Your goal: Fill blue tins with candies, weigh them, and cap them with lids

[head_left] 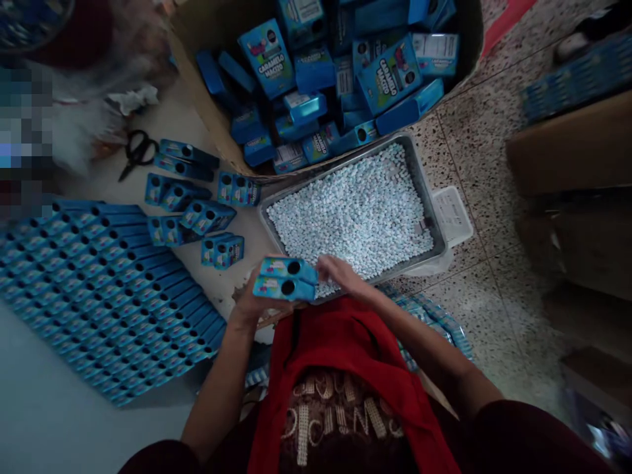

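Note:
My left hand is wrapped around two small blue candy boxes held side by side, with a dark round spot on each narrow face. At the right end of these boxes is my right hand, its fingers bent together; whether something small is in them is hidden. Just beyond both hands lies a grey metal tray filled with tiny pale blue and white candies. To the left, several similar boxes stand in small groups on the white table.
A large cardboard box full of blue candy boxes stands behind the tray. Black scissors lie at the back left. Dense rows of blue boxes cover the left side. A white plastic lid pokes out right of the tray. Cartons stand far right.

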Available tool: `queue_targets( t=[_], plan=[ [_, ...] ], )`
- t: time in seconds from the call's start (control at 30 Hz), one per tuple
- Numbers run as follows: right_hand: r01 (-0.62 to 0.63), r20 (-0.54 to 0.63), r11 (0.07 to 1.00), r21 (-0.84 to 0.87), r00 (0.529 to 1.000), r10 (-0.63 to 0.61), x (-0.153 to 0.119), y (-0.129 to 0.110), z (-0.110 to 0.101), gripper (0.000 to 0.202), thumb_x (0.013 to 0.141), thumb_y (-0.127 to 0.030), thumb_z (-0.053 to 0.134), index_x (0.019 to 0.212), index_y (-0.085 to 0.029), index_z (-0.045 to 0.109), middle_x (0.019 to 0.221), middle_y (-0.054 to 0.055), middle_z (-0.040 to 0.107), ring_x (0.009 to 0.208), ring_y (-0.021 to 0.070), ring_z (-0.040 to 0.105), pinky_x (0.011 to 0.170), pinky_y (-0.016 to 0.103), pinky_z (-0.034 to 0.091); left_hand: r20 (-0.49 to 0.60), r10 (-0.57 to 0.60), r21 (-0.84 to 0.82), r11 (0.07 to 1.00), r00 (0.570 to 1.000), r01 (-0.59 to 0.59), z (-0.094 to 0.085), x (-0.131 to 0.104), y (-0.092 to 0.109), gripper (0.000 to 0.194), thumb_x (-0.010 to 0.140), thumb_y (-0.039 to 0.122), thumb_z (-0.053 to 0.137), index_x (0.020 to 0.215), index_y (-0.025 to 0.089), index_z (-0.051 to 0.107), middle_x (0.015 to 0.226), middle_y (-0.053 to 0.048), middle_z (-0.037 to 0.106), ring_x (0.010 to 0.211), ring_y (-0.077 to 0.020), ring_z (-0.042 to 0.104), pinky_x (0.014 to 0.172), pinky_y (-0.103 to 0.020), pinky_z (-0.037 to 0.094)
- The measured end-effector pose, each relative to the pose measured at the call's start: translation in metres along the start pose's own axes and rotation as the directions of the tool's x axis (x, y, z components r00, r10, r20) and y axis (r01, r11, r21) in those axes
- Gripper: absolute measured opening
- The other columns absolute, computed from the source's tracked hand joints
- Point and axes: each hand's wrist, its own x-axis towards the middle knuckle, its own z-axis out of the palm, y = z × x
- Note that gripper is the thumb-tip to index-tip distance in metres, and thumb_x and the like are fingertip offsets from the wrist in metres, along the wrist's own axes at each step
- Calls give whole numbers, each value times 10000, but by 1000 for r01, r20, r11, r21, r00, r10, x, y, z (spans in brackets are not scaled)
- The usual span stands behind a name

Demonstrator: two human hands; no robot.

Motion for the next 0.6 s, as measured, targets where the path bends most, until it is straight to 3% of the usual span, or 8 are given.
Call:
queue_targets(
  t=[0.07, 0.1, 0.13, 0.17, 0.23, 0.33, 0.4, 0.6],
  plan=[
    [229, 72, 936, -269, 973, -218, 47, -23, -27, 571, 1120, -780, 699, 1037, -232, 834, 1138, 111, 837, 1160, 322, 763, 1213, 603, 593, -47, -53, 83, 995, 998, 57, -16, 11, 1, 1002, 445, 926, 1086, 1119, 274, 733, 951, -65, 854, 845, -369, 849, 712, -490, 722],
    [383, 173, 830, -407, 924, -341, 75, -34, -39, 623, 1103, -838, 661, 994, -249, 829, 1139, 126, 848, 1199, 350, 752, 1261, 635, 543, -86, -71, 174, 981, 994, 85, -21, 18, 3, 946, 449, 809, 1139, 1110, 275, 722, 952, -46, 847, 869, -361, 842, 748, -466, 714],
    [549, 323, 655, -519, 836, -444, 104, -46, -49, 635, 1090, -858, 645, 1053, -256, 844, 1233, 148, 861, 1276, 384, 738, 1306, 681, 488, -137, -76, 280, 953, 988, 112, -23, 25, 5, 884, 460, 700, 1167, 1092, 279, 715, 956, -35, 841, 900, -362, 836, 786, -450, 703],
    [643, 448, 524, -559, 766, -462, 132, -55, -57, 641, 1101, -846, 611, 1139, -254, 854, 1403, 171, 847, 1421, 413, 699, 1343, 705, 449, -177, -75, 385, 912, 981, 139, -21, 32, 6, 834, 477, 612, 1178, 1085, 284, 710, 972, -34, 839, 941, -373, 834, 825, -444, 691],
    [733, 617, 348, -584, 680, -397, 180, -65, -70, 629, 1126, -782, 568, 1322, -250, 843, 1633, 165, 771, 1644, 441, 581, 1391, 740, 387, -203, -75, 548, 817, 976, 176, -10, 42, 9, 784, 512, 508, 1183, 1091, 293, 700, 1025, -60, 845, 1022, -421, 835, 883, -466, 672],
    [804, 760, 233, -548, 594, -264, 215, -63, -85, 615, 1139, -697, 542, 1496, -271, 803, 1715, 90, 730, 1784, 434, 452, 1432, 783, 291, -156, -121, 722, 663, 980, 197, 19, 54, 12, 703, 596, 412, 1170, 1073, 282, 669, 1062, -125, 835, 1096, -496, 831, 941, -538, 656],
    [811, 778, 226, -540, 583, -233, 214, -58, -96, 639, 1133, -713, 523, 1539, -300, 794, 1722, 57, 728, 1792, 416, 448, 1435, 772, 297, -101, -173, 805, 564, 980, 183, 39, 58, 15, 645, 637, 329, 1145, 1051, 268, 654, 1063, -156, 828, 1096, -519, 828, 954, -572, 653],
    [756, 669, 282, -590, 654, -353, 181, -44, -134, 798, 1090, -864, 481, 1454, -259, 852, 1580, 160, 805, 1519, 454, 685, 1330, 777, 439, 48, -380, 941, 327, 924, 85, 69, 53, 38, 548, 793, 262, 1033, 1252, 178, 746, 1228, -255, 863, 1152, -533, 851, 929, -543, 662]
  ],
)
